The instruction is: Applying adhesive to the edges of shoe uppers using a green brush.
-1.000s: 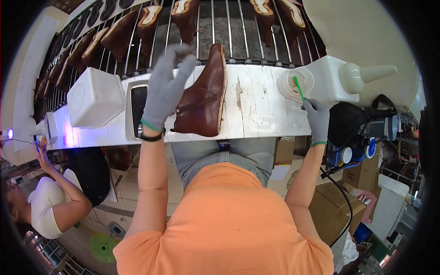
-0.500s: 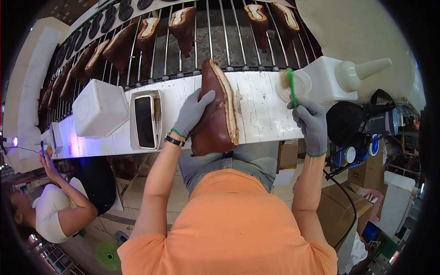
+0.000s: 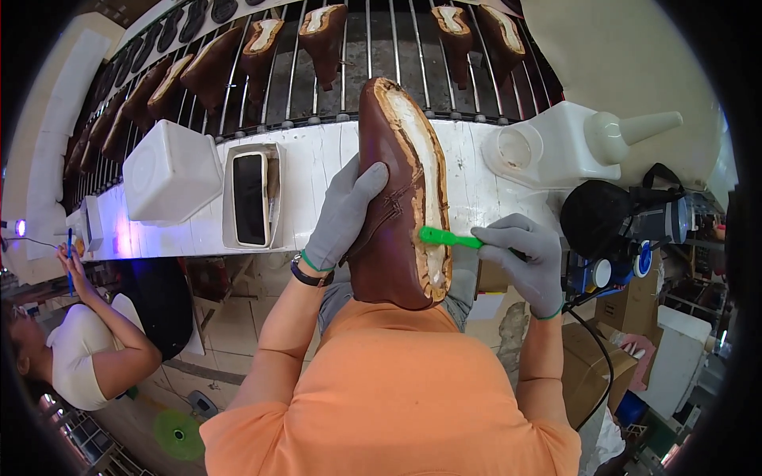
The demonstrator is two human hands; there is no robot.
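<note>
A brown leather shoe upper (image 3: 389, 190), its pale underside turned toward the right, is gripped at its left side by my gloved left hand (image 3: 346, 208). The thumb lies across the leather and the other fingers are hidden behind it. My gloved right hand (image 3: 524, 258) pinches the handle of a green brush (image 3: 451, 237). The brush's head rests at the rim of the underside, on the lower half; its bristles are hidden. To the right, a small round cup (image 3: 514, 149) is set against a white plastic bottle (image 3: 565, 147) with a long spout.
Several similar uppers (image 3: 324, 47) stand on a metal bar rack (image 3: 397, 63) behind the white bench (image 3: 476, 202). Left on the bench are a white container (image 3: 173, 174) and a tray (image 3: 230, 198) with a phone (image 3: 252, 198). A co-worker (image 3: 103, 349) sits at the left.
The brush has come from above the round cup down and left to the upper's rim. My left hand has shifted the upper right and nearer, turning its underside more into view.
</note>
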